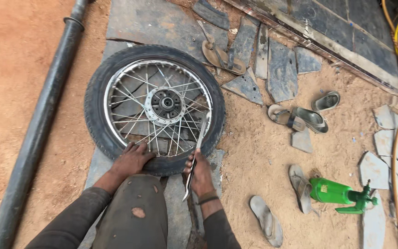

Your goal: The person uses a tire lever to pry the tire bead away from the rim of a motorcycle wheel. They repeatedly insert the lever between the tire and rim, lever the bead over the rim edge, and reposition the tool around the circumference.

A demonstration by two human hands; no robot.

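The spoked wheel (155,109) lies flat on stone slabs, its near tyre edge pressed by the left hand (132,160) (fingers spread) while the right hand (201,174) grips a tyre lever (197,157) wedged at the rim, open sand right.

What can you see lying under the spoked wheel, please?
Under the spoked wheel, grey stone slabs show through the spokes and around the tyre. How far the slabs run beneath the tyre is hidden; sandy ground shows to its right.
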